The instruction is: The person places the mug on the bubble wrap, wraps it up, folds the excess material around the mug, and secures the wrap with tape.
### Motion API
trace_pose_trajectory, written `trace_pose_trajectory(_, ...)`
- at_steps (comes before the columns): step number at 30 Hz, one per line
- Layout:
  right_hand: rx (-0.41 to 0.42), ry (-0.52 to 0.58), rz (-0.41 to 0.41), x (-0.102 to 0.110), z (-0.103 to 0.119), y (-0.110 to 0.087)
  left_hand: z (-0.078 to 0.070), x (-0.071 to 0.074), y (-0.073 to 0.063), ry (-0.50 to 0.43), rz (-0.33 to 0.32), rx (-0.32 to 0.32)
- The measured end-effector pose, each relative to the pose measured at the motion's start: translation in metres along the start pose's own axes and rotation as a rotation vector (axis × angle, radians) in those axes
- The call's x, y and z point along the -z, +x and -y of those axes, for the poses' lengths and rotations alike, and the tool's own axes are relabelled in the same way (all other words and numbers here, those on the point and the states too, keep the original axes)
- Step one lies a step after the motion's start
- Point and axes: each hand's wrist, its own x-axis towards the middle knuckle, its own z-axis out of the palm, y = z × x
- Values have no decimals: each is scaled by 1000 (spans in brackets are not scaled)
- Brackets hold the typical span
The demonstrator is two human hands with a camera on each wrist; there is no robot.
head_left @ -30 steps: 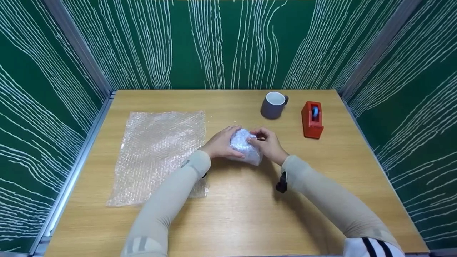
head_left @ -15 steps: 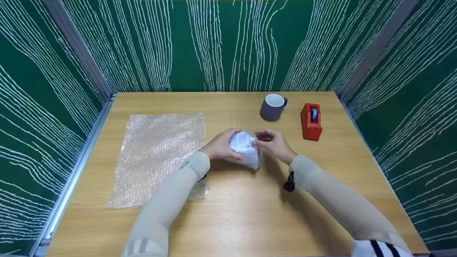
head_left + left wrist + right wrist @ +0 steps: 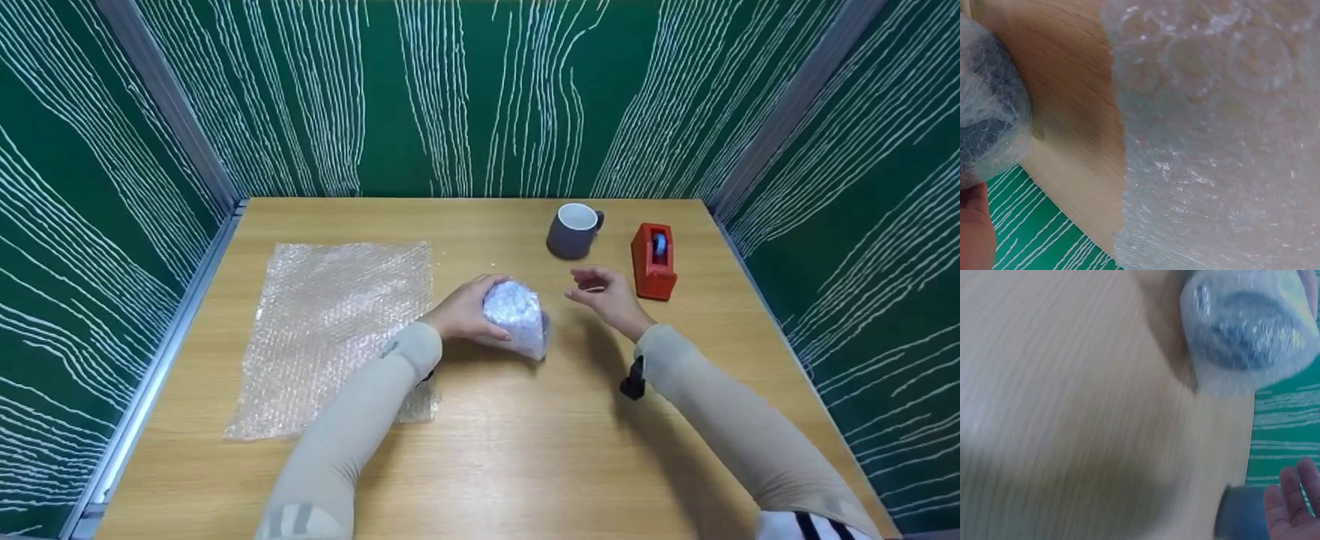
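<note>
My left hand (image 3: 469, 309) grips a bubble-wrapped bundle (image 3: 519, 319) from its left side, thumb toward me and fingers on the far side. Something dark shows through the layers of the bundle (image 3: 1247, 332) in the right wrist view. My right hand (image 3: 611, 300) is apart from the bundle, to its right, with loosely bent fingers and nothing between them. Beyond that hand stands a dark grey mug (image 3: 572, 234) with a white inside. In the left wrist view, part of my left hand (image 3: 976, 230) shows under the bundle (image 3: 994, 107).
A flat sheet of bubble wrap (image 3: 337, 315) lies on the left of the wooden table (image 3: 487, 465), partly under my left forearm. A red tape dispenser (image 3: 654, 262) stands at the right. Green walls with white lines (image 3: 495, 97) enclose the table's back and sides.
My right hand has let go of the bundle's right side and moved right, toward the tape dispenser. The left hand keeps its hold in nearly the same place.
</note>
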Motion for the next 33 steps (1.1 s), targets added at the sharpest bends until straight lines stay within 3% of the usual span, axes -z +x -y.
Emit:
trace_pose_trajectory(14, -49, -55, -120, 50, -15, 6, 2, -1, 0, 3, 2, 18)
trace_pose_trajectory(21, -150, -31, -154, 75, -21, 7, 4, -1, 0, -20, 9, 32)
trace_pose_trajectory(33, -210, -12, -231, 110, -35, 17, 0, 0, 1, -18, 15, 21)
